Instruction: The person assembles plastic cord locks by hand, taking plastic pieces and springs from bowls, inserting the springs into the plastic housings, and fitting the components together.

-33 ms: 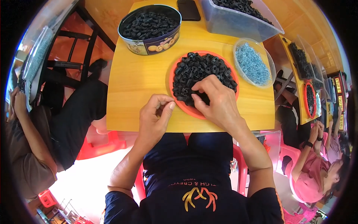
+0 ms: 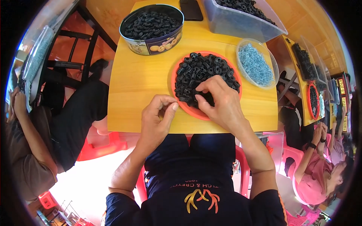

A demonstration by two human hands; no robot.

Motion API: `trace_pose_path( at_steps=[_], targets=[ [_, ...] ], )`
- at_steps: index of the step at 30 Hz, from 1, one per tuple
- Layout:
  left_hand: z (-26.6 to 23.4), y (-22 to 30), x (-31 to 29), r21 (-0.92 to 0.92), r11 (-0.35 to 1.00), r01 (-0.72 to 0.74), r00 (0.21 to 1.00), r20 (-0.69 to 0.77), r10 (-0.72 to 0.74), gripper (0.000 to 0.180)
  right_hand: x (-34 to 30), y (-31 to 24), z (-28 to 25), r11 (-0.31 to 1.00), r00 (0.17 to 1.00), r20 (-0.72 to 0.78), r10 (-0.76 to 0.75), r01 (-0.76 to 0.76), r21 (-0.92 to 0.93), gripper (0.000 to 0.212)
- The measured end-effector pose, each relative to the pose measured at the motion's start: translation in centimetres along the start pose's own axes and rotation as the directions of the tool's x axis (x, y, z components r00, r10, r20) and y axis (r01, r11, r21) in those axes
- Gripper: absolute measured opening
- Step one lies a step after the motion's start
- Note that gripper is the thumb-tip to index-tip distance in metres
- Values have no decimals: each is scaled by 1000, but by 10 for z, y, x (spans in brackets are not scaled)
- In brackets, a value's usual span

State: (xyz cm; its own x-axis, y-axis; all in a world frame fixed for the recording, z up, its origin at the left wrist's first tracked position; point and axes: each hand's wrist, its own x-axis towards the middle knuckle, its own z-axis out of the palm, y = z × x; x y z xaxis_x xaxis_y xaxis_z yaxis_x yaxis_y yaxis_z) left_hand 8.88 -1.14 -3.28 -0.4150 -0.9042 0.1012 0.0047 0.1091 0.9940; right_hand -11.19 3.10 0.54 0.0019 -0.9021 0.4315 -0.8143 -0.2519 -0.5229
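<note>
An orange-red round bowl on the table is heaped with small black plastic parts. Over its near right side, my right hand reaches into the heap, thumb and forefinger curled around one of the black parts. Just outside the bowl's lower left rim, my left hand is closed, thumb against forefinger. Whatever those fingertips pinch is too small or hidden to make out. To the right of the bowl stands a clear round tub holding small shiny bluish metal pieces.
A round biscuit tin of black parts stands at the far left, a dark phone beside it. A translucent bin with more black parts is at the far right. People sit on both sides, one in pink at another table.
My right hand has shifted very slightly to the right over the heap. My left hand stays almost in the same place, still pinched.
</note>
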Motion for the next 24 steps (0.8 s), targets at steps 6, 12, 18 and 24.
trace_pose_path(
  at_steps=[6,12,18,24],
  targets=[
    [20,27,2,-109,994,18,994,105,-7,18,-17,-5,-14,609,912,193,361,-387,692,18],
    [38,29,1,-273,962,30,979,201,26,19,-30,-11,-17,388,924,206,322,-327,861,20],
    [49,18,0,-272,962,16,984,173,32,15,-41,-8,-23,704,954,153,260,-295,646,15],
    [55,19,22,-144,989,28,993,119,-11,18,-35,9,-24,714,901,80,425,-388,583,15]
  ],
)
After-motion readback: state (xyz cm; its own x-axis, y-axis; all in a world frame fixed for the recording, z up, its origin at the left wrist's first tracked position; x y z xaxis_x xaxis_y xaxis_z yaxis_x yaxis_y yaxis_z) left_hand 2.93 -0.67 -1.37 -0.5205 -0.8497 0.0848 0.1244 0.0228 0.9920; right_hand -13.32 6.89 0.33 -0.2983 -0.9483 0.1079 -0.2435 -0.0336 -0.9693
